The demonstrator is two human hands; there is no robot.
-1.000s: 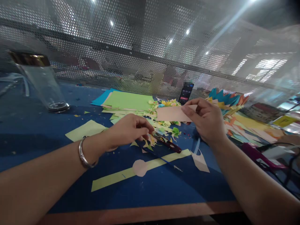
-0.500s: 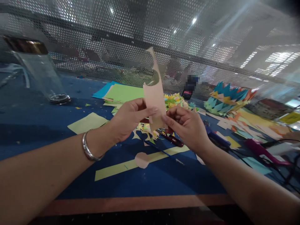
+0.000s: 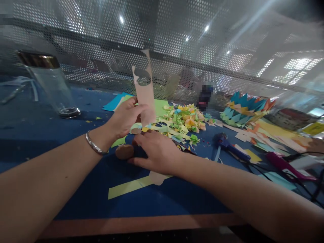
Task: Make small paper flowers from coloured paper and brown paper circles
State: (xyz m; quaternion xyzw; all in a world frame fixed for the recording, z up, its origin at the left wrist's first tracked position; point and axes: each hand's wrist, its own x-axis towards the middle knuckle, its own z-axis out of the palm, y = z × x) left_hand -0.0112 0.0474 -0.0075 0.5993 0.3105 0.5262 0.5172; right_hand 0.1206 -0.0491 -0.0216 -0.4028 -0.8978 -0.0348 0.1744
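My left hand pinches a pale pink paper strip and holds it upright; rounded cut-outs notch its upper part. My right hand is low over the table, its fingers and thumb apart beside a brown round disc. Whether the fingertips touch the disc, I cannot tell. Below this hand, a pink paper circle lies on a yellow-green paper strip, both partly covered. A green paper piece shows between the left wrist and the disc.
Behind my hands lie cut paper scraps and stacked coloured sheets. A glass bottle stands at left. On the right are a blue glue gun, a magenta tool with cables and a zigzag paper crown.
My right hand has let go of the pink paper strip and moved down and left to the disc. My left hand has moved left with the strip.
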